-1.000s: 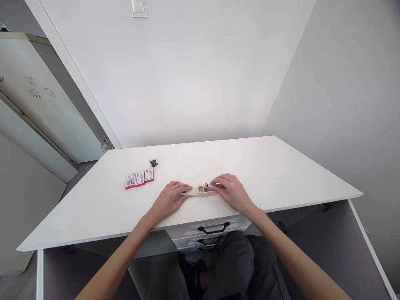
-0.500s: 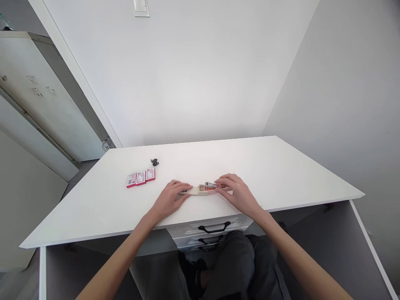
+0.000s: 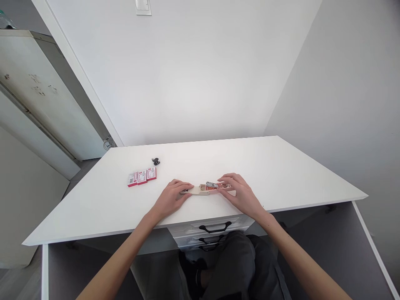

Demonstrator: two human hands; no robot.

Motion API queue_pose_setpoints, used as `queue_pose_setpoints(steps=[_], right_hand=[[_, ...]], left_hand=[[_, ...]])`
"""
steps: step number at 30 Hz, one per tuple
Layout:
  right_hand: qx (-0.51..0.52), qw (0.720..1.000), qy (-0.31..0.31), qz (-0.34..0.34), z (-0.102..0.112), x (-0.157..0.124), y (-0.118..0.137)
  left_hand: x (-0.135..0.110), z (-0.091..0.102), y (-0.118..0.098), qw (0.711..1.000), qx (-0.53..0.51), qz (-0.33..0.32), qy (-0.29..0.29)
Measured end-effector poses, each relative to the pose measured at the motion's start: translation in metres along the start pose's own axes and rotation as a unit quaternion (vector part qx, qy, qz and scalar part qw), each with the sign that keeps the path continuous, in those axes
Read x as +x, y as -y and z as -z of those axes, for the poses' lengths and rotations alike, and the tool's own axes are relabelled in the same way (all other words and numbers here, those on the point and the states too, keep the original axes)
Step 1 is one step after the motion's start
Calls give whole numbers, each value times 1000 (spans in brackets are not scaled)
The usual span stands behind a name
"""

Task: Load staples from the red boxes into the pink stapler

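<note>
A cream and pink stapler [image 3: 203, 190] lies spread open lengthwise near the desk's front edge. My left hand [image 3: 174, 196] grips its cream end between thumb and fingers. At the pink end, my right hand [image 3: 239, 193] is closed around the sides, thumb in front and fingers behind. A silvery metal piece [image 3: 211, 184] rises at a slant from the stapler's middle, just left of my right fingertips. Part of the pink half is hidden by the right fingers.
Three small red and white boxes [image 3: 142, 177] lie in a row at the left of the white desk [image 3: 250, 158]. Behind them is a small black object [image 3: 156, 161], perhaps a staple remover. Drawers with black handles [image 3: 215, 227] are below the front edge, above my knees.
The view has shifted slightly. My right fingers have eased a little off the metal piece, showing more of the pink half. The left hand keeps its hold.
</note>
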State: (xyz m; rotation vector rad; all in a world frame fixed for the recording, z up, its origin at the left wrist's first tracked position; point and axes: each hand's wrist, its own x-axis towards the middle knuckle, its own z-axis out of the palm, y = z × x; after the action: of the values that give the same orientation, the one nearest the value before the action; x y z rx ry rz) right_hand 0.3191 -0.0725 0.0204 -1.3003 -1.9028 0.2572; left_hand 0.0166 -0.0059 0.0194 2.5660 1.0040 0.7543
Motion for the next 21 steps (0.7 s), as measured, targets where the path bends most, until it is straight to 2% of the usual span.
queue_pose_setpoints(steps=[6, 10, 13, 15, 21], right_hand=[[69, 992, 21, -108, 13, -10, -13], [148, 978, 14, -148, 17, -6, -2], [210, 968, -8, -138, 16, 5, 13], [226, 967, 1, -119, 12, 15, 23], [185, 980, 13, -65, -10, 40, 37]], left_hand=[[0, 0, 1, 1000, -19, 8, 5], [0, 1, -1, 999, -26, 40, 13], [0, 2, -2, 997, -30, 61, 31], [1, 2, -3, 996, -31, 71, 39], [0, 2, -2, 997, -26, 68, 35]])
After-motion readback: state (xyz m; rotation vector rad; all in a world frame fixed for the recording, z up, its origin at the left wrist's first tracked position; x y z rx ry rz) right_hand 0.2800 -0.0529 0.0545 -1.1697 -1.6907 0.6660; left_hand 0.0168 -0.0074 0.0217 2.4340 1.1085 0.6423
